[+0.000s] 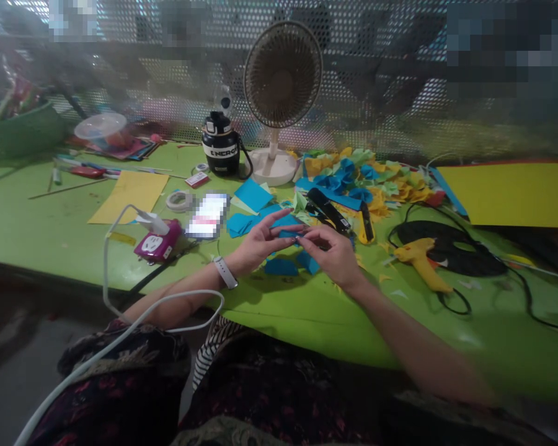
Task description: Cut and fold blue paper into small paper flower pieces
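My left hand (263, 238), with a white watch band at the wrist, pinches a small piece of blue paper (287, 234) between thumb and fingers; its upper fingers stretch out. Meeting it from the other side, my right hand (330, 251) has thumb and forefinger closed at the paper's edge. The fingers partly hide the piece. Below the hands lie cut blue pieces (281, 267), and a blue paper stack (253, 196) is just behind. A black stapler-like tool (328, 209) and a yellow-and-black utility knife (366, 224) rest beyond my right hand.
A heap of folded paper pieces (353, 179) lies behind. A fan (283, 74) and black bottle (221, 148) stand at the back. On the right is a yellow glue gun (423, 263) with its cord; on the left, a phone (208, 215), tape roll (179, 200) and purple power socket (157, 241).
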A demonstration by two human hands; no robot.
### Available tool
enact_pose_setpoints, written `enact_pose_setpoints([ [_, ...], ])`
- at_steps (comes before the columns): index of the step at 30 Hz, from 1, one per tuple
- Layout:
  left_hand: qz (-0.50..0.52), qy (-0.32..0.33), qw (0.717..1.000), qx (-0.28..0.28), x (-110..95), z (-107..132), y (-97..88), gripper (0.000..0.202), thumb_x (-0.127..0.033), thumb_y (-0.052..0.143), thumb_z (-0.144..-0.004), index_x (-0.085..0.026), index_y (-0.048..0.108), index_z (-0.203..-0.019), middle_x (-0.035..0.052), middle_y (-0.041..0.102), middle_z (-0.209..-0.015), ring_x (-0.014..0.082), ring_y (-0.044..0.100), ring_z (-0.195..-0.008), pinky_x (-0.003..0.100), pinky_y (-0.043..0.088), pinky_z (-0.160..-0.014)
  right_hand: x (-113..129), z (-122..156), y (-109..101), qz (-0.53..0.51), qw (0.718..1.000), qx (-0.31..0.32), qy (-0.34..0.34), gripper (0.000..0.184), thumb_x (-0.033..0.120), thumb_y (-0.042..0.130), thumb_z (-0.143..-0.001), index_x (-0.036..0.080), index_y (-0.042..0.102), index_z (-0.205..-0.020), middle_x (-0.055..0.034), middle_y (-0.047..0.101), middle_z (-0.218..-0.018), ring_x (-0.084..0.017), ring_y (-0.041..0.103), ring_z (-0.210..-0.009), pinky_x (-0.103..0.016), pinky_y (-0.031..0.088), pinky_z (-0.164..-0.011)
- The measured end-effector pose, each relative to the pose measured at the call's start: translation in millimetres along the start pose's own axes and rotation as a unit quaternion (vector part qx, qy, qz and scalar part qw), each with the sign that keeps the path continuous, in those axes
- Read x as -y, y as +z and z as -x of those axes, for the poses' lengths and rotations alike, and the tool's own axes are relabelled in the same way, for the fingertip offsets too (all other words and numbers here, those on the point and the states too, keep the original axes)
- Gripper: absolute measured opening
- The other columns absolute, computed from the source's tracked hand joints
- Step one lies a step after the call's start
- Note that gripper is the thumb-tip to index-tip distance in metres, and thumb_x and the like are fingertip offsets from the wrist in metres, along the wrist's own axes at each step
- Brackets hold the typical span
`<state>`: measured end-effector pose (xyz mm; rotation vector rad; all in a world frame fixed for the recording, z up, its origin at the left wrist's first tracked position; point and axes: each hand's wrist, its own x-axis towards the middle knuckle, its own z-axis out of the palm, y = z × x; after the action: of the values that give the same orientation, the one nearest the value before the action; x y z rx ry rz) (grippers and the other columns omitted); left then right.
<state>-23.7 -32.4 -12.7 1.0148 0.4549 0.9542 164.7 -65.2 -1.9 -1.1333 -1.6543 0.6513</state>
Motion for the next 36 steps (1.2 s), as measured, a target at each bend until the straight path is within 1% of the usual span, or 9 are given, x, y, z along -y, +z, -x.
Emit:
enact_pose_setpoints([
  [6,-0.007,-0.008,1.0,-0.006,1.2,0.1,-1.2,0.074,-0.014,0.08,-0.077,-0.02,0.046,-0.143,0.0127,0.072,-0.122,0.0241,0.067,-0.115,0.042,0.046,-0.108,0.7,0.5,0.2,-0.005,1.0,0.007,0.025,0.021,0.039,0.069,-0.084,0.02,0.066,-0.076,-0.0022,0.069,-0.077,-0.016,0.064,-0.07,-0.031,0.053,-0.068],
  [11,-0.011,-0.012,1.0,-0.01,0.7,0.7,-0.4,0.074,-0.015,0.079,-0.077,-0.02,0.047,-0.144,0.0128,0.072,-0.122,0.0243,0.067,-0.115,0.042,0.047,-0.107,2.8,1.4,-0.2,0.003,0.999,0.008,0.039,0.023,0.041,0.069,-0.083,0.019,0.065,-0.076,-0.0023,0.069,-0.076,-0.016,0.063,-0.069,-0.031,0.052,-0.068],
  [19,0.004,-0.018,1.0,-0.02,1.2,0.7,0.9,0.071,-0.016,0.081,-0.076,-0.021,0.05,-0.141,0.0121,0.073,-0.119,0.0222,0.069,-0.11,0.039,0.048,-0.104,7.3,1.5,0.3,-0.005,0.998,0.013,0.055,0.028,0.047,0.069,-0.082,0.02,0.065,-0.075,-0.0024,0.069,-0.074,-0.017,0.063,-0.067,-0.031,0.053,-0.066],
  [29,0.004,-0.019,1.0,-0.018,0.3,1.4,1.9,0.074,-0.018,0.081,-0.077,-0.02,0.048,-0.143,0.0127,0.073,-0.119,0.0209,0.07,-0.106,0.036,0.05,-0.101,4.7,2.0,0.4,-0.002,0.999,0.016,0.05,0.026,0.045,0.069,-0.083,0.02,0.065,-0.076,-0.0018,0.069,-0.073,-0.016,0.062,-0.065,-0.03,0.05,-0.064],
  [33,0.001,-0.014,1.0,-0.017,-0.4,1.6,2.4,0.077,-0.019,0.081,-0.077,-0.024,0.046,-0.146,0.0114,0.074,-0.117,0.0194,0.071,-0.102,0.033,0.052,-0.097,5.6,2.6,1.1,-0.002,0.998,0.013,0.057,0.028,0.047,0.069,-0.082,0.02,0.064,-0.076,-0.0012,0.068,-0.071,-0.016,0.062,-0.065,-0.03,0.05,-0.064],
  [36,0.003,-0.005,1.0,-0.023,-1.7,1.8,2.9,0.083,-0.02,0.082,-0.077,-0.028,0.042,-0.149,0.0097,0.074,-0.115,0.0185,0.071,-0.1,0.032,0.053,-0.093,5.4,2.6,-0.2,-0.023,0.997,-0.005,0.078,0.031,0.05,0.071,-0.08,0.021,0.062,-0.077,-0.0004,0.065,-0.07,-0.016,0.062,-0.064,-0.029,0.051,-0.062],
])
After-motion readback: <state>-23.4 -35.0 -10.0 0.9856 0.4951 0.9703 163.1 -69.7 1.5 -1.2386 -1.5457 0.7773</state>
